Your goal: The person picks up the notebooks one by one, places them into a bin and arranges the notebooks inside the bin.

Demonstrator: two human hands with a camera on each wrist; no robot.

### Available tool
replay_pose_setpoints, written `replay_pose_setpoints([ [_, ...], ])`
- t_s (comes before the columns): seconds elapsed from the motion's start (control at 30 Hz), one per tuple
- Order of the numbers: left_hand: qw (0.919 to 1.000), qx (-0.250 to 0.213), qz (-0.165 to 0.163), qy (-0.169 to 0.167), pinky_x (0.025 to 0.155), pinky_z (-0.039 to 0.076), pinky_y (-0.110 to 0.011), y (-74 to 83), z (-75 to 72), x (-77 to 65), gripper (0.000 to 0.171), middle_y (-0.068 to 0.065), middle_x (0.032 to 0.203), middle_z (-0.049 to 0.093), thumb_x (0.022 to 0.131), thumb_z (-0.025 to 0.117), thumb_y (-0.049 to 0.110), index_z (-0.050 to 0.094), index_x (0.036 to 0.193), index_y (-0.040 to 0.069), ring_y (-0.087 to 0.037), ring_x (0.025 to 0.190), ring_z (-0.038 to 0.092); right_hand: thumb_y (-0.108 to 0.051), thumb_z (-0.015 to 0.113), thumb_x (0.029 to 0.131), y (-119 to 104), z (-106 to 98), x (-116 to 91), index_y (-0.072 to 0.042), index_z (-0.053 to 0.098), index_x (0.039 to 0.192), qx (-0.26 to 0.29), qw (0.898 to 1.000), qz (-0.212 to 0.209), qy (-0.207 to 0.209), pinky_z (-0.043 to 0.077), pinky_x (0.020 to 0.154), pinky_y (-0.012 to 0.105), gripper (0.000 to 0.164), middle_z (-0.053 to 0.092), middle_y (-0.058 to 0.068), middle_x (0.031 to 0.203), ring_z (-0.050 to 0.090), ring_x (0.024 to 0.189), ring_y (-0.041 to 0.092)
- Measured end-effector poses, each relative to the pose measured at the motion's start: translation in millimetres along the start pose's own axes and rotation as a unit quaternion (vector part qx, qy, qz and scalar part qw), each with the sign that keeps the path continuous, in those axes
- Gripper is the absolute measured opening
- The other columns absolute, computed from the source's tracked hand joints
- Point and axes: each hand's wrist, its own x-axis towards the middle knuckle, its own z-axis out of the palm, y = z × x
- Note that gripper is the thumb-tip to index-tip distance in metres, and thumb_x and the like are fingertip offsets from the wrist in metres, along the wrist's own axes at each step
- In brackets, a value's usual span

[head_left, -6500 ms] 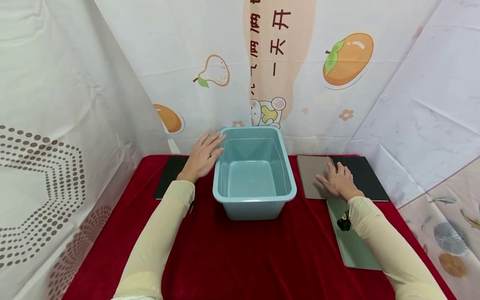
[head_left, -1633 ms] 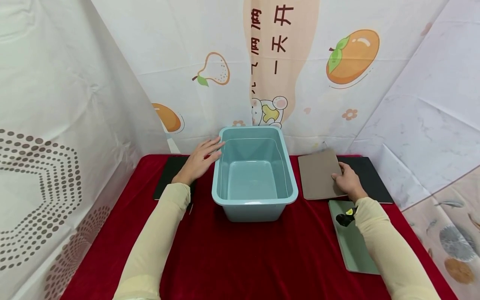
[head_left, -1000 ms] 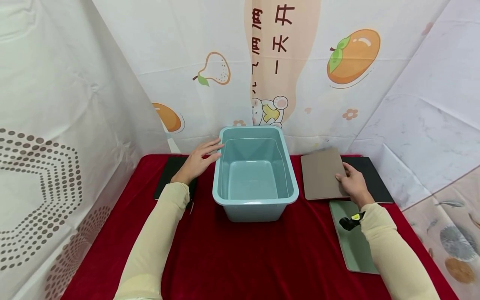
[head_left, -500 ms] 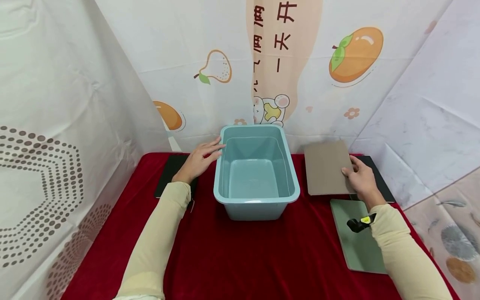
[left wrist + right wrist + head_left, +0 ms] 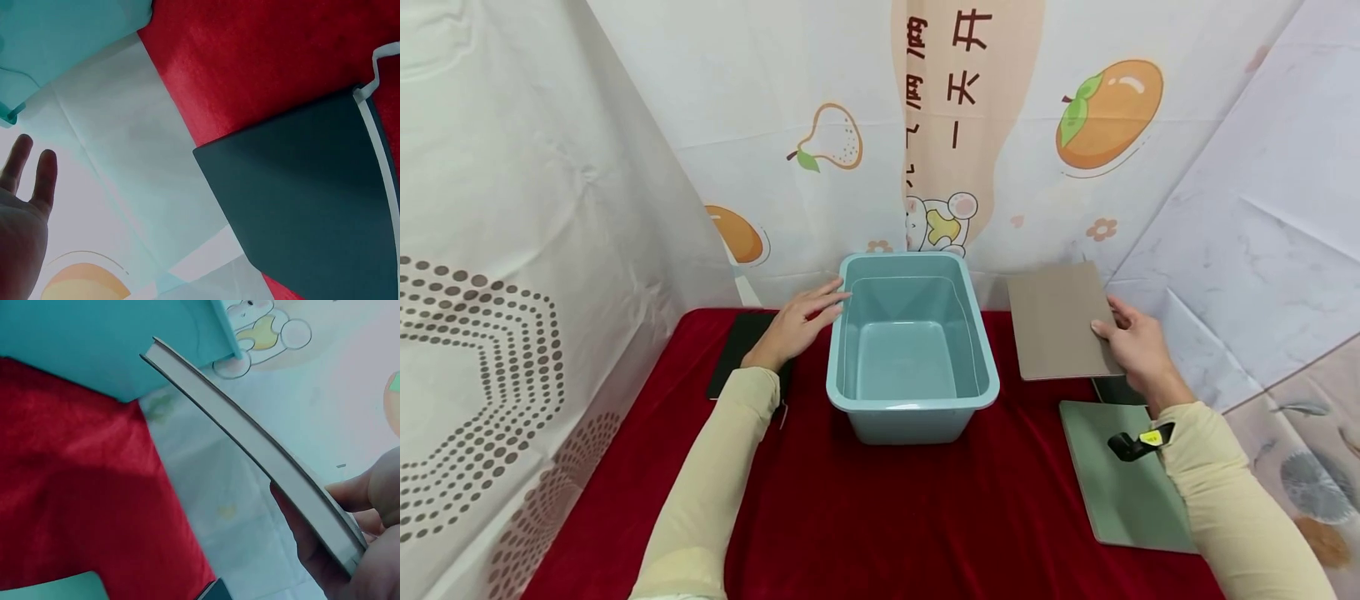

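Note:
My right hand [image 5: 1138, 346] pinches a taupe notebook [image 5: 1060, 325] by its right edge, thumb on the upper cover. In the right wrist view the notebook [image 5: 250, 440] is raised off the cloth, its pale page edges showing between thin covers and the fingers beneath. My left hand [image 5: 793, 327] has its fingers spread, with the fingertips at the left rim of a blue-grey plastic basin [image 5: 910, 406]; nothing is in its grasp. The basin's inside shows bare. A black notebook [image 5: 733, 350] lies partly behind the left wrist; the left wrist view shows its dark cover [image 5: 300, 187].
A green notebook [image 5: 1127, 492] lies at the right front, under the right wrist's black camera mount [image 5: 1138, 442]. Another dark notebook [image 5: 1116, 392] is mostly hidden behind the taupe one and the right hand. Red cloth [image 5: 880, 525] covers the table; printed curtains [image 5: 737, 125] stand close behind.
The right hand has gone from resting over the taupe notebook to gripping its right edge, then lifted it up and slightly right. The left hand has stayed by the basin rim.

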Motion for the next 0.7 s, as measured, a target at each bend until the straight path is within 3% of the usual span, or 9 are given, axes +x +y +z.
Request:
replay_pose_setpoints([
  [0.3,0.9999,-0.008,-0.008,-0.003,0.123,0.025,-0.064,0.2,1.1,-1.9,0.045,0.027,0.162,0.031,0.102,0.046,0.06,0.056,0.144,0.044,-0.021,0.154,0.028,-0.031,0.052,0.106,-23.5,-6.2,-3.5,-0.012,0.016,0.164,0.012,1.0,-0.003,-0.013,0.054,0.065,0.014,0.071,0.035,0.033,0.158,0.058,0.075,-0.017],
  [0.7,0.9998,-0.002,-0.019,-0.004,0.121,0.025,-0.067,3.9,-1.3,-2.2,0.044,0.023,0.164,0.033,0.102,0.048,0.06,0.054,0.144,0.047,-0.021,0.154,0.027,-0.035,0.052,0.106,-62.5,-8.5,-5.2,-0.019,0.017,0.165,0.031,0.999,-0.006,-0.037,0.056,0.069,0.017,0.071,0.036,0.026,0.161,0.062,0.081,-0.014],
])
